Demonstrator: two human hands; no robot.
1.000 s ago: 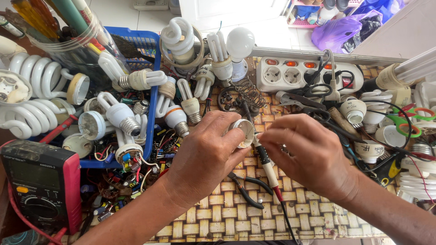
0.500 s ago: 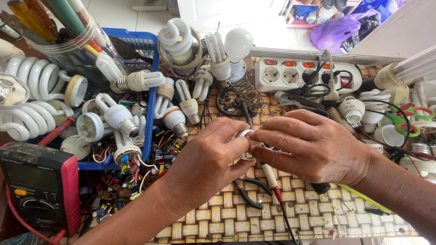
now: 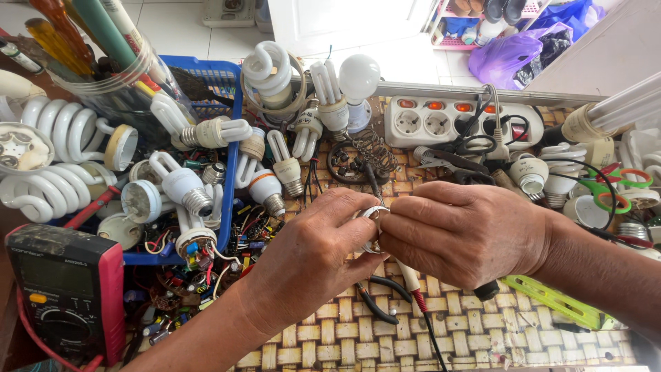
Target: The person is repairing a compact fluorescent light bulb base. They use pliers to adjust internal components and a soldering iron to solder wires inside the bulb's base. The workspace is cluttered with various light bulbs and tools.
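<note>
Grip: both hands meet over the middle of the counter, pinching one small white round lamp part [image 3: 372,215] between them. The left hand [image 3: 313,258] clasps it from the left with thumb and fingers curled round its rim; the right hand [image 3: 468,231] closes on it from the right, fingertips pressed against the same piece.

Change: a second ago the right hand lay apart from the part, which the left hand held up alone with its open end showing. Now the right hand has come across and the part is nearly hidden between the fingers, so the work has passed from holding and looking to handling the piece with both hands.

Where the part is: raised just above the woven brown-and-cream mat [image 3: 482,337], not resting on it.

Just below: a red-and-cream probe [image 3: 413,286] and its black lead lie on the mat under the hands, beside black-handled pliers [image 3: 375,303].

Left side: a blue plastic basket [image 3: 231,103] of white spiral lamps and loose circuit boards, and a red-cased multimeter [image 3: 65,289] at the near corner.

Behind: a white power strip with red switches [image 3: 441,120], and a round white bulb [image 3: 359,77] standing upright.

Right side: a green flat plastic strip [image 3: 551,303] near the right wrist, and more lamp bases beyond it.
</note>
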